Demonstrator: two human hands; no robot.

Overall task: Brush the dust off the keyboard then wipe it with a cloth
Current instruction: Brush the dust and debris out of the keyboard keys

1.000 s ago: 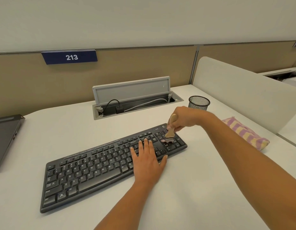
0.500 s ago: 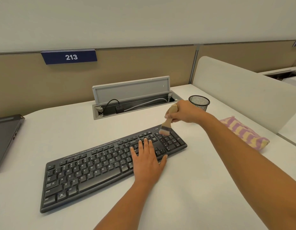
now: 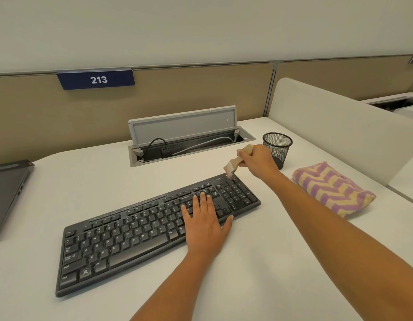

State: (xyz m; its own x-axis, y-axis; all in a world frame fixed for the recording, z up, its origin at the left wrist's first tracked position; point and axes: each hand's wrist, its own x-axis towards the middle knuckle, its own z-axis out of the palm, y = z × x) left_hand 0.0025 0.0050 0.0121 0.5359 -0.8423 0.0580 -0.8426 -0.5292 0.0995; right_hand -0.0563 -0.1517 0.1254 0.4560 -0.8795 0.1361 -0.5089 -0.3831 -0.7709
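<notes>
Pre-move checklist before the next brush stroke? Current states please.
1. Brush grip: right hand grips the brush by its handle. ok
2. Keyboard steadied: left hand lies flat on the keyboard, right of centre. ok
3. Bristle contact: bristles are at the keyboard's far right corner; touching or just above: cannot tell
4. Clearance: mesh cup stands just behind the right hand; gap: cannot tell
5. Cloth ready: striped cloth lies folded on the desk, right of the keyboard, untouched. ok
</notes>
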